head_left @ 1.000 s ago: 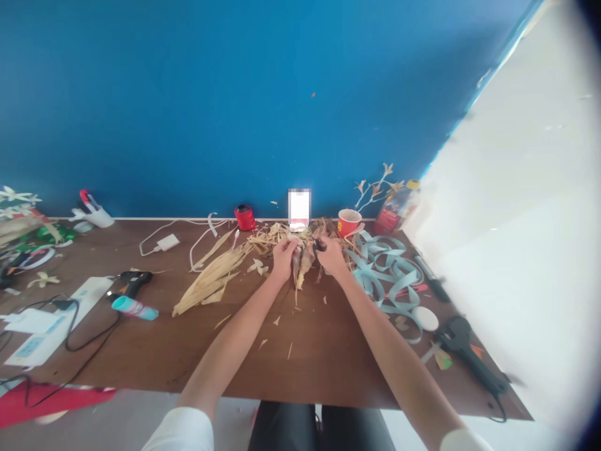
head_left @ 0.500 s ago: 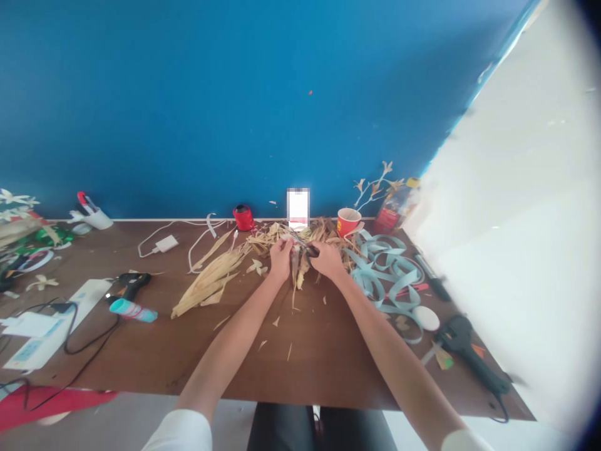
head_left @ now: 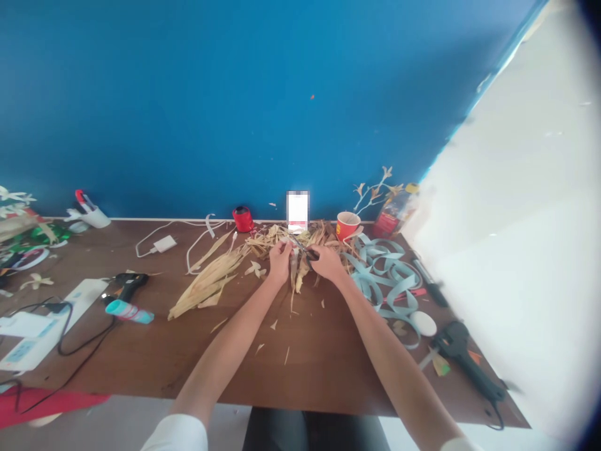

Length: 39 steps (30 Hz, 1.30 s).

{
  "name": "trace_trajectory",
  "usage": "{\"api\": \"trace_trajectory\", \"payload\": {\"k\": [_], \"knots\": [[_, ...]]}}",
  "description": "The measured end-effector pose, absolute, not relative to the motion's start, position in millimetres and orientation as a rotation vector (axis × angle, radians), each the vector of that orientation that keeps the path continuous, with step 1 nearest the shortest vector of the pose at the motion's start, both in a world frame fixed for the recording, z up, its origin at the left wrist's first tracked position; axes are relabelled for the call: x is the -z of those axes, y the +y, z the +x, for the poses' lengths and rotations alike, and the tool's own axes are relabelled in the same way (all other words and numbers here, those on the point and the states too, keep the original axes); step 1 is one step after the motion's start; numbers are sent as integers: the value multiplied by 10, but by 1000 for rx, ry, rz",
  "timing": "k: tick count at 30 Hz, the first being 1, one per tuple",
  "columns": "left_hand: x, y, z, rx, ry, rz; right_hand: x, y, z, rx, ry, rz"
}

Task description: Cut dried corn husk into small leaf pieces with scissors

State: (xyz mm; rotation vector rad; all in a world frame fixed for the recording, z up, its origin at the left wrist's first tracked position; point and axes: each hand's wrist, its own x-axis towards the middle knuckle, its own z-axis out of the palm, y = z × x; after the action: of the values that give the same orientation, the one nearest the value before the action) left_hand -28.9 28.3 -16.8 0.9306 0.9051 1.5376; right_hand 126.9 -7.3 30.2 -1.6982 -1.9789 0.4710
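Note:
My right hand is closed around the dark handles of a pair of scissors, whose blades point left toward my left hand. The fingers of my left hand are pinched on a small pale piece of dried husk, close to the blades. Whether the blades touch it I cannot tell. Beneath and behind both hands spreads a heap of dried husk scraps. A bundle of long dried husks lies to the left, with a husk flower beside my left wrist.
A red cup, a red round container and a bright screen stand along the wall. Tangled blue ribbon and a glue gun lie right. Another glue gun, a blue tube and a power strip lie left.
The view has shifted slightly. Both hands keep nearly the same place and grip, with the scissors still beside the left fingers.

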Motion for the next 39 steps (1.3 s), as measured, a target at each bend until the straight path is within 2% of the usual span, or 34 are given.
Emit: {"api": "trace_trajectory", "payload": {"k": [18,39], "knots": [[81,248,-295,-1545,823,824,-233,-16,1307,-511,-2038,-1546],[3,196,-303,-1496,907,915,-430,-81,1509,-494,-2154,-1584]]}}
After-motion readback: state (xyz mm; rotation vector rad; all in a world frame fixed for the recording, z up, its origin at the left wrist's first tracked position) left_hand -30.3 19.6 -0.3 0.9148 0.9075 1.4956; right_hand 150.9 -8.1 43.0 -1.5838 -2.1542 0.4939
